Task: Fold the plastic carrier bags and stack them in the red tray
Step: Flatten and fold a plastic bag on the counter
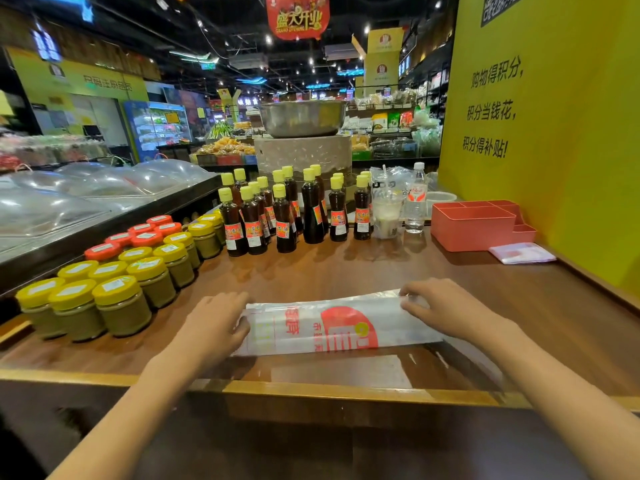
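Carrier bag (332,327) lengthwise left-right, left hand (214,323) flat, right hand (446,311) pinching it.

On the worktop (311,271) a folded bag (332,327) lies near the front edge between the left hand (214,323) and right hand (446,310), with jars (138,268) at far left, bottles (287,213) behind, and a tray (478,225) at back right beside another folded bag (521,252).

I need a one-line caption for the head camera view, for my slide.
Both hands, left hand and right hand, hold a folded plastic carrier bag on the wooden counter.
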Action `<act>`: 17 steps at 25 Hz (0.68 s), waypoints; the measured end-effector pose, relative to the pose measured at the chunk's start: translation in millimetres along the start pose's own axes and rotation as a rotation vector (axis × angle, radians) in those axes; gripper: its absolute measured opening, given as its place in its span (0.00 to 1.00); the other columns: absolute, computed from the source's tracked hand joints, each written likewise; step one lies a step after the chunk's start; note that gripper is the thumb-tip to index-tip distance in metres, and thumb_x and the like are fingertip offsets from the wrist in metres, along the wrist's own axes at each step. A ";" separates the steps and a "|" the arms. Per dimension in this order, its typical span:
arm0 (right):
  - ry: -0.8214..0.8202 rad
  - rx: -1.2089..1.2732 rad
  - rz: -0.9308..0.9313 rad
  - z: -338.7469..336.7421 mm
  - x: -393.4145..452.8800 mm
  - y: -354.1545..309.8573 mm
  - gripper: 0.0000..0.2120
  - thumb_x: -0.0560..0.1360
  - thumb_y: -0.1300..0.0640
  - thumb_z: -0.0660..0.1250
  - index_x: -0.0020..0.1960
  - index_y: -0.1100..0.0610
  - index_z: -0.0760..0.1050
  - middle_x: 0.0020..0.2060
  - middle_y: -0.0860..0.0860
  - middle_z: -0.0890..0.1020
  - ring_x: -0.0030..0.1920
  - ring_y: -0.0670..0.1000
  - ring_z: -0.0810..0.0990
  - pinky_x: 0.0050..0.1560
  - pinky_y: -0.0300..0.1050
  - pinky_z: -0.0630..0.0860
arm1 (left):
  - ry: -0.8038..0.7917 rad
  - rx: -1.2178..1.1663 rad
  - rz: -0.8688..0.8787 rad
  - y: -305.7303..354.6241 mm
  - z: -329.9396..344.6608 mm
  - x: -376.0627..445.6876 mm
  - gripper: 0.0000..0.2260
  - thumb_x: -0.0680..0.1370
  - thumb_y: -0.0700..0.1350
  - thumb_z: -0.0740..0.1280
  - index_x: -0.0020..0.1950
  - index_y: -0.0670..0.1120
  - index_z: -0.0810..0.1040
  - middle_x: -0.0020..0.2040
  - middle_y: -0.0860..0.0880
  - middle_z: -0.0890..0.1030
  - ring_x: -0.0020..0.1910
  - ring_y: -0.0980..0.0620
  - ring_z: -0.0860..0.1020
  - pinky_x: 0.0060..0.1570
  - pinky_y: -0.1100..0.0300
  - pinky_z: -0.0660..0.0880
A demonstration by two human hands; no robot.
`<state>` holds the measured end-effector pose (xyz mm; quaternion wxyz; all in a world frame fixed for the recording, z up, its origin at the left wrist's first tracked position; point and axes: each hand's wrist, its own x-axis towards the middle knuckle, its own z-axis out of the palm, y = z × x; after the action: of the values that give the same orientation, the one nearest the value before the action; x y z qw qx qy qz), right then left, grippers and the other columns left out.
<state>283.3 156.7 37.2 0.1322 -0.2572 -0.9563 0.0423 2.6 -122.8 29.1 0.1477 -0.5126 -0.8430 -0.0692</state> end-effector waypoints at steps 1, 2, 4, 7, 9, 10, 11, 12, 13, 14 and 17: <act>-0.015 -0.075 0.044 5.6 9.2 -3.4 0.16 0.83 0.45 0.59 0.65 0.50 0.77 0.59 0.47 0.83 0.58 0.50 0.79 0.61 0.48 0.71 | 0.004 -0.013 -0.020 7.3 5.9 4.9 0.11 0.80 0.50 0.59 0.62 0.52 0.72 0.58 0.53 0.79 0.58 0.50 0.76 0.54 0.57 0.66; -0.031 -0.130 0.082 12.5 16.3 -9.2 0.17 0.83 0.45 0.57 0.65 0.51 0.77 0.59 0.49 0.83 0.60 0.53 0.79 0.64 0.49 0.68 | -0.006 -0.042 -0.039 15.2 13.6 8.6 0.14 0.81 0.50 0.58 0.65 0.51 0.72 0.62 0.52 0.78 0.62 0.49 0.75 0.59 0.56 0.66; -0.063 -0.233 0.091 26.1 26.1 -28.8 0.18 0.83 0.46 0.54 0.61 0.53 0.77 0.58 0.51 0.83 0.60 0.54 0.79 0.68 0.50 0.65 | -0.081 -0.134 -0.055 29.6 33.2 12.0 0.20 0.82 0.53 0.55 0.73 0.50 0.70 0.70 0.51 0.75 0.69 0.50 0.71 0.69 0.54 0.63; -0.072 -0.194 0.007 45.4 29.1 -64.2 0.18 0.83 0.46 0.53 0.60 0.54 0.77 0.59 0.53 0.81 0.58 0.55 0.78 0.65 0.52 0.70 | -0.215 -0.212 0.003 45.4 57.1 12.8 0.23 0.84 0.55 0.53 0.79 0.52 0.62 0.78 0.52 0.65 0.76 0.52 0.62 0.77 0.49 0.55; -0.098 -0.084 -0.027 60.2 25.6 -81.8 0.20 0.83 0.44 0.53 0.64 0.54 0.75 0.61 0.54 0.79 0.58 0.55 0.77 0.63 0.53 0.72 | -0.279 -0.212 -0.020 42.8 61.7 13.6 0.24 0.85 0.55 0.52 0.81 0.53 0.56 0.81 0.52 0.58 0.79 0.52 0.56 0.78 0.48 0.49; -0.124 -0.037 -0.022 66.6 24.6 -86.7 0.21 0.83 0.43 0.52 0.66 0.54 0.74 0.63 0.53 0.78 0.60 0.54 0.76 0.63 0.53 0.72 | -0.304 -0.210 -0.035 37.0 63.4 14.6 0.25 0.85 0.56 0.51 0.81 0.53 0.54 0.81 0.52 0.55 0.80 0.52 0.54 0.78 0.48 0.48; -0.142 -0.001 -0.005 71.9 25.2 -87.6 0.22 0.83 0.42 0.52 0.69 0.53 0.72 0.66 0.53 0.76 0.63 0.54 0.75 0.65 0.52 0.71 | -0.327 -0.205 -0.047 31.2 63.0 13.6 0.25 0.85 0.56 0.50 0.82 0.54 0.52 0.82 0.53 0.53 0.80 0.52 0.52 0.79 0.49 0.48; -0.145 0.027 0.027 76.2 27.0 -84.3 0.24 0.83 0.41 0.51 0.72 0.53 0.69 0.69 0.53 0.73 0.66 0.55 0.73 0.68 0.53 0.69 | -0.335 -0.202 -0.060 25.2 64.4 12.2 0.25 0.85 0.57 0.49 0.82 0.54 0.51 0.82 0.53 0.52 0.80 0.52 0.52 0.79 0.49 0.47; -0.137 0.041 0.067 78.2 28.9 -78.1 0.26 0.83 0.40 0.51 0.74 0.53 0.67 0.72 0.53 0.71 0.69 0.55 0.70 0.70 0.53 0.67 | -0.335 -0.197 -0.075 20.6 65.5 10.5 0.25 0.85 0.57 0.49 0.82 0.55 0.51 0.82 0.53 0.52 0.80 0.53 0.51 0.78 0.50 0.47; -0.126 0.041 0.115 80.0 30.8 -68.6 0.28 0.83 0.39 0.50 0.76 0.53 0.66 0.73 0.54 0.70 0.71 0.55 0.68 0.72 0.54 0.65 | -0.332 -0.196 -0.089 17.8 66.6 9.2 0.25 0.85 0.58 0.49 0.82 0.55 0.51 0.82 0.53 0.52 0.80 0.53 0.51 0.78 0.50 0.47; -0.150 -0.008 0.258 80.3 30.2 -35.2 0.31 0.82 0.37 0.47 0.79 0.52 0.60 0.77 0.54 0.64 0.76 0.55 0.61 0.75 0.55 0.59 | -0.331 -0.195 -0.106 18.7 70.1 7.8 0.25 0.85 0.59 0.49 0.82 0.56 0.50 0.82 0.53 0.51 0.80 0.53 0.50 0.78 0.49 0.46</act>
<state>219.2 140.4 -27.9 0.0529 -0.3748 -0.9226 0.0743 3.3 -88.8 -35.4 -0.0470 -0.4837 -0.8709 -0.0732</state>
